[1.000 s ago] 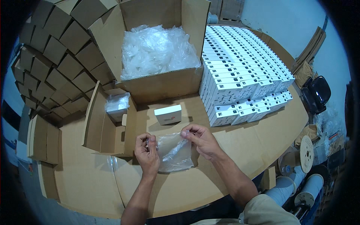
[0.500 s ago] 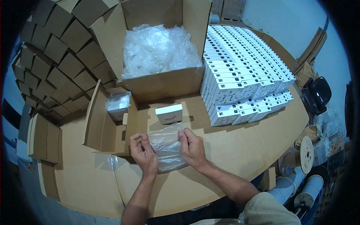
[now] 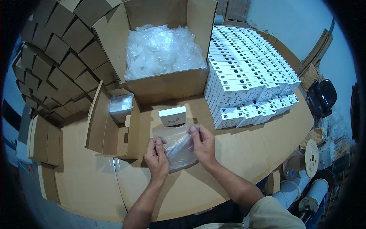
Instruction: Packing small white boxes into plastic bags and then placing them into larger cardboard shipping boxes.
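Observation:
Between my two hands a clear plastic bag [image 3: 177, 147] is stretched out flat above the cardboard-covered table. My left hand [image 3: 156, 156] pinches its left edge between thumb and fingers. On the opposite side, my right hand [image 3: 203, 144] grips the upper right edge the same way. Just beyond the bag a small white box [image 3: 172, 116] stands on its long side. To the left, an open brown carton [image 3: 131, 139] holds plastic-wrapped boxes [image 3: 121, 107] at its far end.
A large open carton [image 3: 167, 87] full of clear plastic bags [image 3: 164, 51] stands at the back. Stacked white boxes [image 3: 248, 84] fill the right rear. Brown cartons [image 3: 63, 57] are piled at the far left. Cable spools [image 3: 312, 156] sit beyond the table's right edge.
Both hands have shifted a little to the right with the plastic bag, which is now spread flatter. The white box stays in place.

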Action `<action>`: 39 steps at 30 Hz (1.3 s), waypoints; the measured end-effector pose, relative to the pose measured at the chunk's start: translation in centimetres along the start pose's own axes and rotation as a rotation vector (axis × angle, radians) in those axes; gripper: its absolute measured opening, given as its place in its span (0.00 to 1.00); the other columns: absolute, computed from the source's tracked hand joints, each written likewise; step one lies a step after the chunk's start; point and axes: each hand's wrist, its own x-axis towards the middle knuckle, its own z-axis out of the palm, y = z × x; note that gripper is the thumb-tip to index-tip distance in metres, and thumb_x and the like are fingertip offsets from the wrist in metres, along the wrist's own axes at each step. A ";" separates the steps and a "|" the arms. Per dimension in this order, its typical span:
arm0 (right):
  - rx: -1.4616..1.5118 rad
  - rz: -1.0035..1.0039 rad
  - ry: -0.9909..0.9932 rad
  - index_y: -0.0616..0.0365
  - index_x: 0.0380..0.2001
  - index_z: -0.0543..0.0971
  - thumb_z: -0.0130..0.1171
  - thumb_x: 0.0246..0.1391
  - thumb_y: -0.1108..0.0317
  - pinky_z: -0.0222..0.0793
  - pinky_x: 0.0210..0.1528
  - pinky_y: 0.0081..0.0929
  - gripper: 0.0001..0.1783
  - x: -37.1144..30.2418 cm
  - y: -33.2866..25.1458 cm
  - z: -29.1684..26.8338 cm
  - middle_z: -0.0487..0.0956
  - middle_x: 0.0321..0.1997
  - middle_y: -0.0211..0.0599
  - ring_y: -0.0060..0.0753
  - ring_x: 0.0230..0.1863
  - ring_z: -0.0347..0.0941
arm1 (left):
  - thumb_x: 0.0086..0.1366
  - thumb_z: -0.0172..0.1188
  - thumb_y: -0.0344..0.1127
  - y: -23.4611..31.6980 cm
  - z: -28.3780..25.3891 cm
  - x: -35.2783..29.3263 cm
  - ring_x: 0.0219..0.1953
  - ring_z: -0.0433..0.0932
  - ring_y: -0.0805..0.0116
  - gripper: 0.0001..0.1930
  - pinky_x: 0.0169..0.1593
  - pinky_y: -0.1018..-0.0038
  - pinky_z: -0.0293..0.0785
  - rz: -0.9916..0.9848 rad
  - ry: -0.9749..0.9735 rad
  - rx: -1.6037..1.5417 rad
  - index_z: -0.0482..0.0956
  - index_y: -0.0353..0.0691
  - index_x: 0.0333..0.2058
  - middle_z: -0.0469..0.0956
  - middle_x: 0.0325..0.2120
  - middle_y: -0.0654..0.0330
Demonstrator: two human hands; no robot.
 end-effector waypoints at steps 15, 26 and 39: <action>-0.071 -0.014 -0.047 0.64 0.31 0.75 0.52 0.71 0.59 0.61 0.25 0.25 0.19 -1.1 0.3 0.8 0.68 0.19 0.30 0.17 0.24 0.62 | 0.77 0.50 0.42 -1.2 -0.8 1.3 0.33 0.69 0.78 0.15 0.39 0.77 0.69 0.082 0.110 -0.006 0.75 0.35 0.36 0.74 0.28 0.65; -0.077 -0.022 0.008 0.63 0.36 0.79 0.52 0.71 0.62 0.65 0.29 0.21 0.15 -0.2 -0.2 0.1 0.72 0.23 0.28 0.16 0.26 0.65 | 0.60 0.73 0.31 0.0 -0.7 1.0 0.37 0.78 0.78 0.15 0.42 0.80 0.74 -0.162 -0.212 -0.244 0.77 0.37 0.42 0.80 0.34 0.65; -0.458 -0.632 -0.106 0.56 0.39 0.84 0.71 0.44 0.75 0.70 0.49 0.34 0.16 1.6 -2.2 -2.3 0.76 0.54 0.41 0.40 0.53 0.73 | 0.59 0.74 0.31 0.1 -1.3 1.1 0.36 0.77 0.79 0.15 0.42 0.79 0.75 -0.140 -0.273 -0.216 0.77 0.38 0.40 0.80 0.34 0.66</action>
